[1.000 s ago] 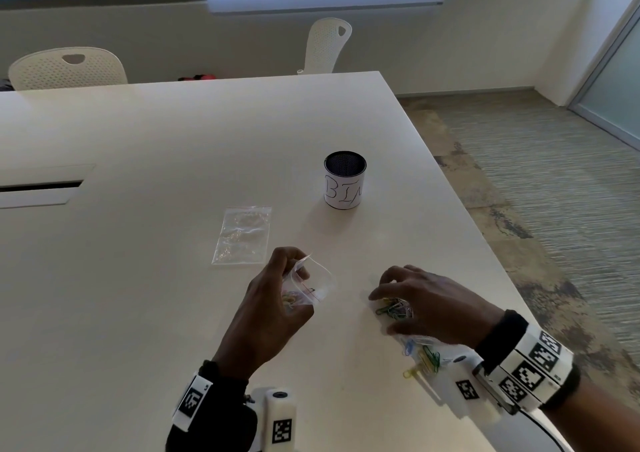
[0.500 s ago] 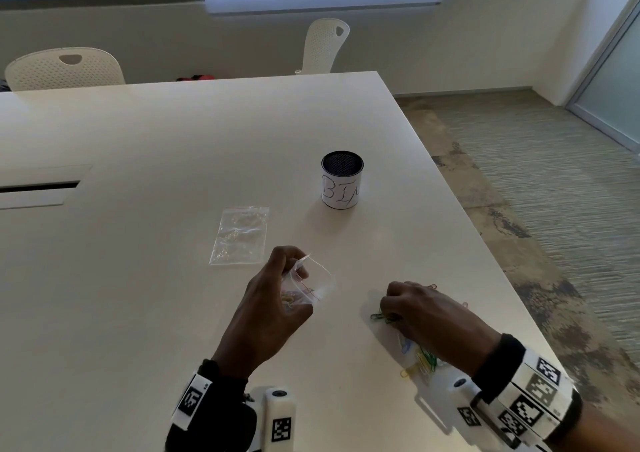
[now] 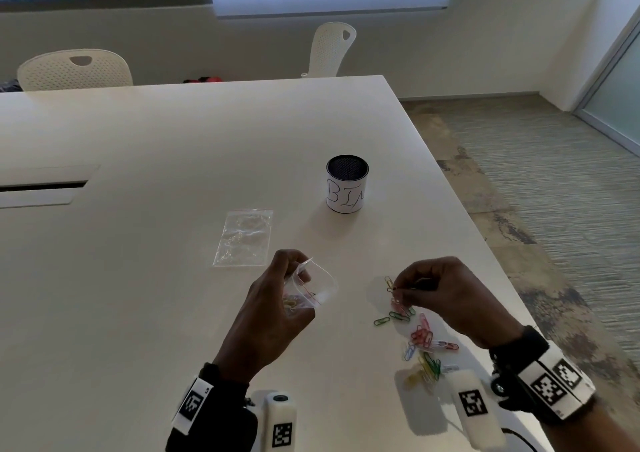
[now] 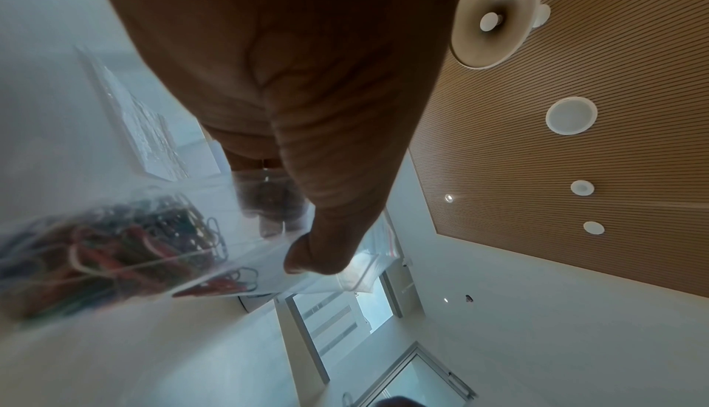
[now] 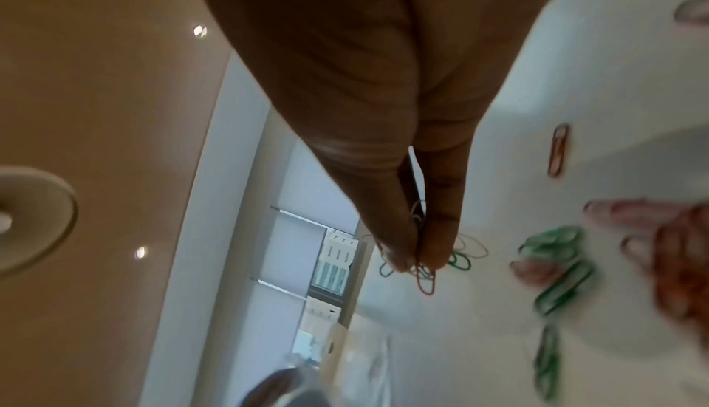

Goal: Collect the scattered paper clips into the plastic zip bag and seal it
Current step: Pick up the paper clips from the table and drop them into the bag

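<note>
My left hand (image 3: pixel 277 299) holds a clear plastic zip bag (image 3: pixel 317 287) just above the table, mouth gaping toward the right. Several coloured paper clips (image 4: pixel 115 250) lie inside the bag (image 4: pixel 215 231), where my thumb (image 4: pixel 326 246) pinches its rim. My right hand (image 3: pixel 433 289) is lifted a little off the table to the bag's right, thumb and fingertips (image 5: pixel 418 250) pinching a small bunch of clips (image 5: pixel 425 277) that dangle below. Loose clips (image 3: pixel 420 339) in red, green, blue and yellow lie scattered on the table under and behind that hand.
A second flat clear bag (image 3: pixel 244 237) lies on the white table (image 3: pixel 138 278) beyond my left hand. A black mesh cup (image 3: pixel 346 188) with a white label stands further back. The table's right edge runs close to my right wrist. Two white chairs stand at the far side.
My right hand has risen from the clip pile with a pinch of clips and moved slightly left toward the bag. The left hand and bag have stayed in place.
</note>
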A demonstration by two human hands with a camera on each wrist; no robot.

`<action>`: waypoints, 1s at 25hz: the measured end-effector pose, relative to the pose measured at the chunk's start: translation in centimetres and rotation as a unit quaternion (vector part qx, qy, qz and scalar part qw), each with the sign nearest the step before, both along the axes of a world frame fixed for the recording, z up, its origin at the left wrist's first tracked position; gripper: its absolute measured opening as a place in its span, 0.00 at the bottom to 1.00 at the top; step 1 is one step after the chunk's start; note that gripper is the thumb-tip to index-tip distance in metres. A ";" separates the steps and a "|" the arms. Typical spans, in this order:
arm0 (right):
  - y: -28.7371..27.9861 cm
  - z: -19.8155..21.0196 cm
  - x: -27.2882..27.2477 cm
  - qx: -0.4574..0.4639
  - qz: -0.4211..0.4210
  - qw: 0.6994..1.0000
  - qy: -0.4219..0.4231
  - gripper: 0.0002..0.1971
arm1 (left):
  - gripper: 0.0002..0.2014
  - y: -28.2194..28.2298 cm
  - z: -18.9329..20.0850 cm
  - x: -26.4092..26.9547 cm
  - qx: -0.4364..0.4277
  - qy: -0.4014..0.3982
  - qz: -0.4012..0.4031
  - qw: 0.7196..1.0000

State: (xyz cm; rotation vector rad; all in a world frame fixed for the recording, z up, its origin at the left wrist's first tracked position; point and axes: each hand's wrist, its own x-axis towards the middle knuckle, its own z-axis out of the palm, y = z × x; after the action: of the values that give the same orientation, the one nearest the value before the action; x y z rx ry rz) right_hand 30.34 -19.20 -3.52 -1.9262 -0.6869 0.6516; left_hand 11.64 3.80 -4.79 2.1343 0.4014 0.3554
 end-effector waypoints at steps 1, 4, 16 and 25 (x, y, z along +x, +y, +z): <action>0.2 0.6 -0.4 0.029 -0.011 0.999 0.036 0.03 | 0.30 0.0 0.0 0.0 -0.002 0.000 0.000 1.000; 1.6 2.4 -1.9 0.084 -0.001 0.992 0.091 0.05 | 0.30 -0.2 0.0 0.3 -0.007 0.003 -0.005 1.000; 10.2 3.0 -6.0 0.026 0.178 0.954 -0.240 0.03 | 0.27 -0.8 -0.4 0.2 -0.004 -0.016 0.001 1.000; 10.4 3.7 -4.8 0.061 0.189 0.967 -0.163 0.15 | 0.31 -1.1 -0.6 0.6 -0.043 -0.057 0.035 0.997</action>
State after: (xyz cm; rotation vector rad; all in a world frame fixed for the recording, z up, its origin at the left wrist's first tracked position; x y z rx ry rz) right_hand 25.53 -8.80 0.18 -1.8193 -1.2930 0.5095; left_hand 12.22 2.70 -5.38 2.0094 0.4174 0.4892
